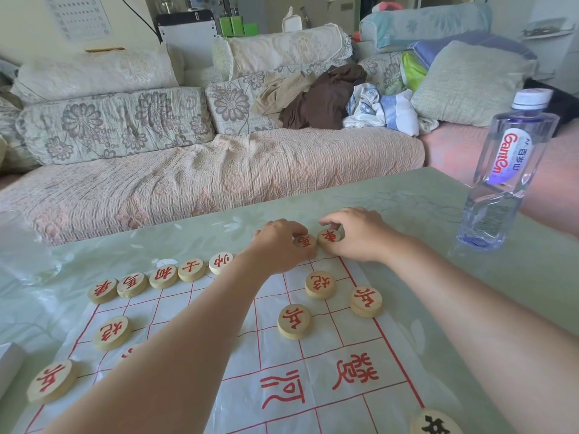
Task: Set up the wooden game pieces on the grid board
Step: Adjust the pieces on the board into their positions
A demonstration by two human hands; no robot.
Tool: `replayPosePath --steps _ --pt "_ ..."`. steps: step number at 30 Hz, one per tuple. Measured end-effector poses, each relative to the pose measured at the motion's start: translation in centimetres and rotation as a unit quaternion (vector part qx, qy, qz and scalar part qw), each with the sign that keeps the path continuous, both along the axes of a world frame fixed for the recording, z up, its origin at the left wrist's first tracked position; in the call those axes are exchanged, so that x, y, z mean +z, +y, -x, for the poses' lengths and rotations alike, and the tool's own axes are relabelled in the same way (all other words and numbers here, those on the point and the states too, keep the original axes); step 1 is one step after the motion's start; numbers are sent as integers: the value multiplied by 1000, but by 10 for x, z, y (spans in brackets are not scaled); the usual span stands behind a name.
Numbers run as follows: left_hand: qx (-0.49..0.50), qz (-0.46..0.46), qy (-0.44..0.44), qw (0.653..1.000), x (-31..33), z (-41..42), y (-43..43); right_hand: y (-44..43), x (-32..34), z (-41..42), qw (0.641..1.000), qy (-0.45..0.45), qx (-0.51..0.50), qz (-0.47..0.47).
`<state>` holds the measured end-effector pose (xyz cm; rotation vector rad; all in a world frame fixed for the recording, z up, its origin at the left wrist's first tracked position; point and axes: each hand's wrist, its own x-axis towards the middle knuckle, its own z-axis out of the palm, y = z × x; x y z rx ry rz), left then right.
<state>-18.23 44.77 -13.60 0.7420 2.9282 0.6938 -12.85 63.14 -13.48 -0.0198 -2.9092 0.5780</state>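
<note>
A white sheet board (332, 364) with red grid lines lies on the table. Round wooden pieces with red characters stand along its far edge, among them a row at the left (163, 277). My left hand (279, 245) pinches a red-marked piece (305, 242) on the far row. Right beside it, my right hand (360, 236) pinches the corner piece (329, 237). The two pieces touch. More red pieces (320, 285) (294, 321) (366, 301) (112, 332) (52, 380) sit on grid points nearer me. My left forearm hides part of the far row.
A clear water bottle (507, 170) stands on the green table (517, 277) at the far right. A black-marked piece (435, 422) shows at the bottom edge. A white object (9, 361) lies at the left edge. A sofa (203, 170) with cushions and clothes runs behind the table.
</note>
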Motion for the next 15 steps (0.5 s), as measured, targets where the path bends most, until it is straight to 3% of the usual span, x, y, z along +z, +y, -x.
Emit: replayPosePath --steps 15 --pt "-4 13 12 1000 1 -1 -1 -2 -1 -2 1000 -3 -1 9"
